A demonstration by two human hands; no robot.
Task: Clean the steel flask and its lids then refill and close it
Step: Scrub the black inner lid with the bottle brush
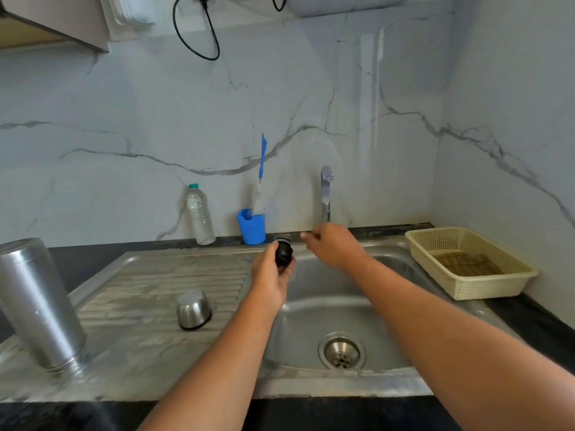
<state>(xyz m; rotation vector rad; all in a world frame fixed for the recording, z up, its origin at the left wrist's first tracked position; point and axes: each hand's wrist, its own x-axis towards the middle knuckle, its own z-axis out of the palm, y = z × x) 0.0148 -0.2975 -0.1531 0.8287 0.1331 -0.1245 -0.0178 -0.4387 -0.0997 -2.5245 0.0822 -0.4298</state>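
Note:
The steel flask (37, 303) stands upside down, mouth on the sink's draining board (149, 284) at the left. Its steel cup lid (193, 309) sits mouth-down on the same board, nearer the middle. My left hand (270, 275) grips the black inner stopper lid (283, 251) over the left edge of the sink bowl (326, 293). My right hand (334, 245) hovers just right of it, below the tap (325, 194), fingers loosely curled and blurred, holding nothing that I can see. No water runs from the tap.
A clear plastic water bottle (200, 214) and a blue cup (252, 227) holding a blue-handled bottle brush (262, 169) stand against the marble wall. A cream plastic basket (469, 262) sits on the dark counter right of the sink. The drain (341, 351) lies in the bowl.

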